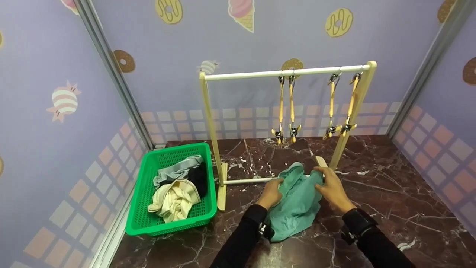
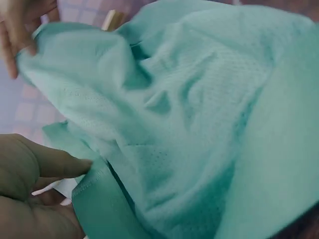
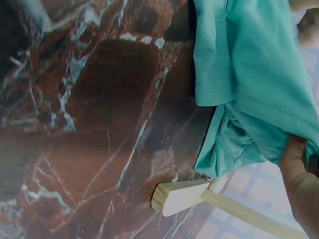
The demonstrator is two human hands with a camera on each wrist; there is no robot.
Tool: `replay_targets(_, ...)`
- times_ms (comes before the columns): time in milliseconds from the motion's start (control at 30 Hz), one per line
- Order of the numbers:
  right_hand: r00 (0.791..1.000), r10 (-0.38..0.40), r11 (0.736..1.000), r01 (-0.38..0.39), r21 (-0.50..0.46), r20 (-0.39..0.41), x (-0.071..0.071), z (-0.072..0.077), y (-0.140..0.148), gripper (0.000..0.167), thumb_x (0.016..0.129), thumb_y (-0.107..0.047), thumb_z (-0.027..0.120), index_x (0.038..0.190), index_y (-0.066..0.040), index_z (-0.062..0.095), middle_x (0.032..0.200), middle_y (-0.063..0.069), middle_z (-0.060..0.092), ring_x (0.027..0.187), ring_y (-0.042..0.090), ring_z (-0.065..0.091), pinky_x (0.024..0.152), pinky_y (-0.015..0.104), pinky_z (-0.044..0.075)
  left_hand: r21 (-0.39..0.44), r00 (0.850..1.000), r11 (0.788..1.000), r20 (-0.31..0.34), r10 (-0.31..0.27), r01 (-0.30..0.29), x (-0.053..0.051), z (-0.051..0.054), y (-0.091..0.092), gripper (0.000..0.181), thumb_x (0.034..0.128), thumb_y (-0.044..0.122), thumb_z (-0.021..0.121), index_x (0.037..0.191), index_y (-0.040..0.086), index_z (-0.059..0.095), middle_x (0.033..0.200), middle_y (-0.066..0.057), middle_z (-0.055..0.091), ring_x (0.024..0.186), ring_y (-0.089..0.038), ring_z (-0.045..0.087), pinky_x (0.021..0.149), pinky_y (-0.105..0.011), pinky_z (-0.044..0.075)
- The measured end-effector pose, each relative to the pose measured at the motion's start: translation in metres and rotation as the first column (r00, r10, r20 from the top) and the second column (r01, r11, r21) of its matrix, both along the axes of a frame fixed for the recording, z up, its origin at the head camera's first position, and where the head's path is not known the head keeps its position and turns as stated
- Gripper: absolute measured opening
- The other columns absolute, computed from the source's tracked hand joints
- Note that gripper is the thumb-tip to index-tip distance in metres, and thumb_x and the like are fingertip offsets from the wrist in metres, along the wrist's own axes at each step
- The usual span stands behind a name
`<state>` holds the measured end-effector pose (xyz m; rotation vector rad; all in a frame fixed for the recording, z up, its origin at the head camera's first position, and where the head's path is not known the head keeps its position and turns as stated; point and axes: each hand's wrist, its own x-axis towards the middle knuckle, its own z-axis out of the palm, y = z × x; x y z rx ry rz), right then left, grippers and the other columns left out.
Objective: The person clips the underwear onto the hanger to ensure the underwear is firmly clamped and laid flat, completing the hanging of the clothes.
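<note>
A teal cloth (image 1: 297,204) hangs between the two hands, its lower part over the dark marble surface in front of the rack. The left hand (image 1: 272,194) pinches its left edge; in the left wrist view the thumb and fingers of the left hand (image 2: 40,184) hold a hemmed band of the teal cloth (image 2: 184,109). At the upper right edge the right hand (image 1: 333,189) grips the fabric, and in the right wrist view the right hand (image 3: 301,186) has its thumb against the teal cloth (image 3: 269,74). Some fingertips are hidden behind the cloth.
Behind the hands stands a wooden rack (image 1: 212,130) with a white top rail (image 1: 245,75). Several clip hangers (image 1: 292,104) hang on its right half. To the left, a green basket (image 1: 134,201) holds a cream garment (image 1: 174,201), a grey one (image 1: 180,169) and a black one (image 1: 198,178).
</note>
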<state>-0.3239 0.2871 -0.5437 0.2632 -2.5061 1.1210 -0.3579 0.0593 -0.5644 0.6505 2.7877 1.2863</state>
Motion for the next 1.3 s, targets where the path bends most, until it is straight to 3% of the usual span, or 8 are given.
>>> replay_targets(133, 0.999, 0.011, 0.999, -0.012, -0.046, -0.036, -0.007, 0.008, 0.005, 0.065, 0.079, 0.02, 0.063, 0.142, 0.011, 0.048, 0.138, 0.035, 0.048, 0.131, 0.051, 0.044, 0.104, 0.061, 0.038, 0.196, 0.998, 0.979, -0.022, 0.058, -0.053, -0.009, 0.007, -0.013, 0.051, 0.0817, -0.017, 0.058, 0.132, -0.011, 0.058, 0.134, -0.027, 0.06, 0.13, -0.042, 0.053, 0.109, -0.047, 0.043)
replay_targets(267, 0.997, 0.077, 0.997, -0.077, -0.029, 0.008, -0.017, 0.013, 0.008, 0.07, 0.086, 0.015, 0.064, 0.15, 0.014, 0.034, 0.147, 0.039, 0.037, 0.135, 0.055, 0.038, 0.108, 0.066, 0.034, 0.349, 0.982, 0.922, 0.141, 0.124, -0.167, -0.017, 0.014, -0.027, 0.065, 0.0887, -0.011, 0.058, 0.151, -0.004, 0.04, 0.153, -0.026, 0.043, 0.141, -0.04, 0.041, 0.099, -0.041, 0.045)
replay_targets(400, 0.961, 0.182, 0.979, -0.198, 0.058, 0.207, -0.016, 0.006, 0.007, 0.076, 0.093, 0.003, 0.065, 0.151, 0.02, 0.018, 0.151, 0.045, 0.027, 0.138, 0.059, 0.032, 0.11, 0.068, 0.03, 0.331, 0.963, 0.92, 0.232, 0.138, -0.212, -0.013, 0.008, -0.041, 0.085, 0.09, -0.007, 0.062, 0.162, 0.005, 0.017, 0.159, -0.032, 0.023, 0.145, -0.046, 0.031, 0.091, -0.044, 0.045)
replay_targets(600, 0.896, 0.195, 0.957, -0.262, 0.121, 0.4, 0.003, -0.015, 0.004, 0.08, 0.088, -0.001, 0.071, 0.144, 0.026, 0.02, 0.139, 0.05, 0.039, 0.125, 0.061, 0.047, 0.101, 0.065, 0.042, 0.194, 0.966, 0.956, 0.174, 0.189, -0.222, 0.013, -0.005, -0.05, 0.087, 0.0867, -0.003, 0.07, 0.159, 0.001, 0.021, 0.146, -0.041, 0.022, 0.131, -0.063, 0.035, 0.099, -0.064, 0.043)
replay_targets(800, 0.9, 0.146, 0.979, -0.19, 0.068, 0.41, 0.01, -0.025, 0.005, 0.074, 0.087, 0.001, 0.071, 0.143, 0.023, 0.027, 0.111, 0.038, 0.061, 0.085, 0.041, 0.066, 0.072, 0.047, 0.054, 0.076, 0.963, 0.976, 0.193, 0.186, -0.203, 0.046, -0.002, -0.045, 0.095, 0.0791, 0.0, 0.085, 0.152, -0.004, 0.025, 0.14, -0.044, 0.022, 0.115, -0.069, 0.044, 0.094, -0.066, 0.046)
replay_targets(1000, 0.938, 0.101, 0.993, -0.115, 0.023, 0.331, 0.012, -0.018, 0.004, 0.058, 0.088, -0.003, 0.07, 0.137, 0.015, 0.043, 0.082, 0.009, 0.06, 0.067, 0.018, 0.055, 0.062, 0.03, 0.044, 0.035, 0.951, 0.986, 0.274, 0.147, -0.162, 0.073, 0.001, -0.039, 0.103, 0.0719, -0.004, 0.089, 0.151, -0.006, 0.023, 0.14, -0.047, 0.021, 0.106, -0.056, 0.058, 0.077, -0.048, 0.056)
replay_targets(1167, 0.978, 0.051, 0.998, -0.044, -0.041, 0.2, 0.012, -0.001, 0.001, 0.044, 0.091, -0.005, 0.066, 0.133, 0.002, 0.056, 0.089, 0.007, 0.062, 0.074, 0.016, 0.054, 0.069, 0.028, 0.042, 0.09, 0.964, 0.988, 0.247, 0.097, -0.122, 0.076, -0.005, -0.039, 0.085, 0.0726, -0.013, 0.081, 0.143, -0.005, 0.034, 0.132, -0.044, 0.041, 0.104, -0.042, 0.059, 0.068, -0.038, 0.049)
replay_targets(1300, 0.992, 0.007, 0.995, 0.006, -0.103, 0.125, 0.012, 0.005, -0.003, 0.037, 0.095, -0.003, 0.061, 0.132, -0.003, 0.058, 0.099, 0.011, 0.065, 0.085, 0.016, 0.061, 0.073, 0.025, 0.046, 0.141, 0.975, 0.986, 0.215, 0.061, -0.093, 0.073, -0.009, -0.043, 0.074, 0.0746, -0.016, 0.073, 0.14, -0.003, 0.042, 0.091, -0.019, 0.063, 0.074, -0.021, 0.052, 0.059, -0.029, 0.039)
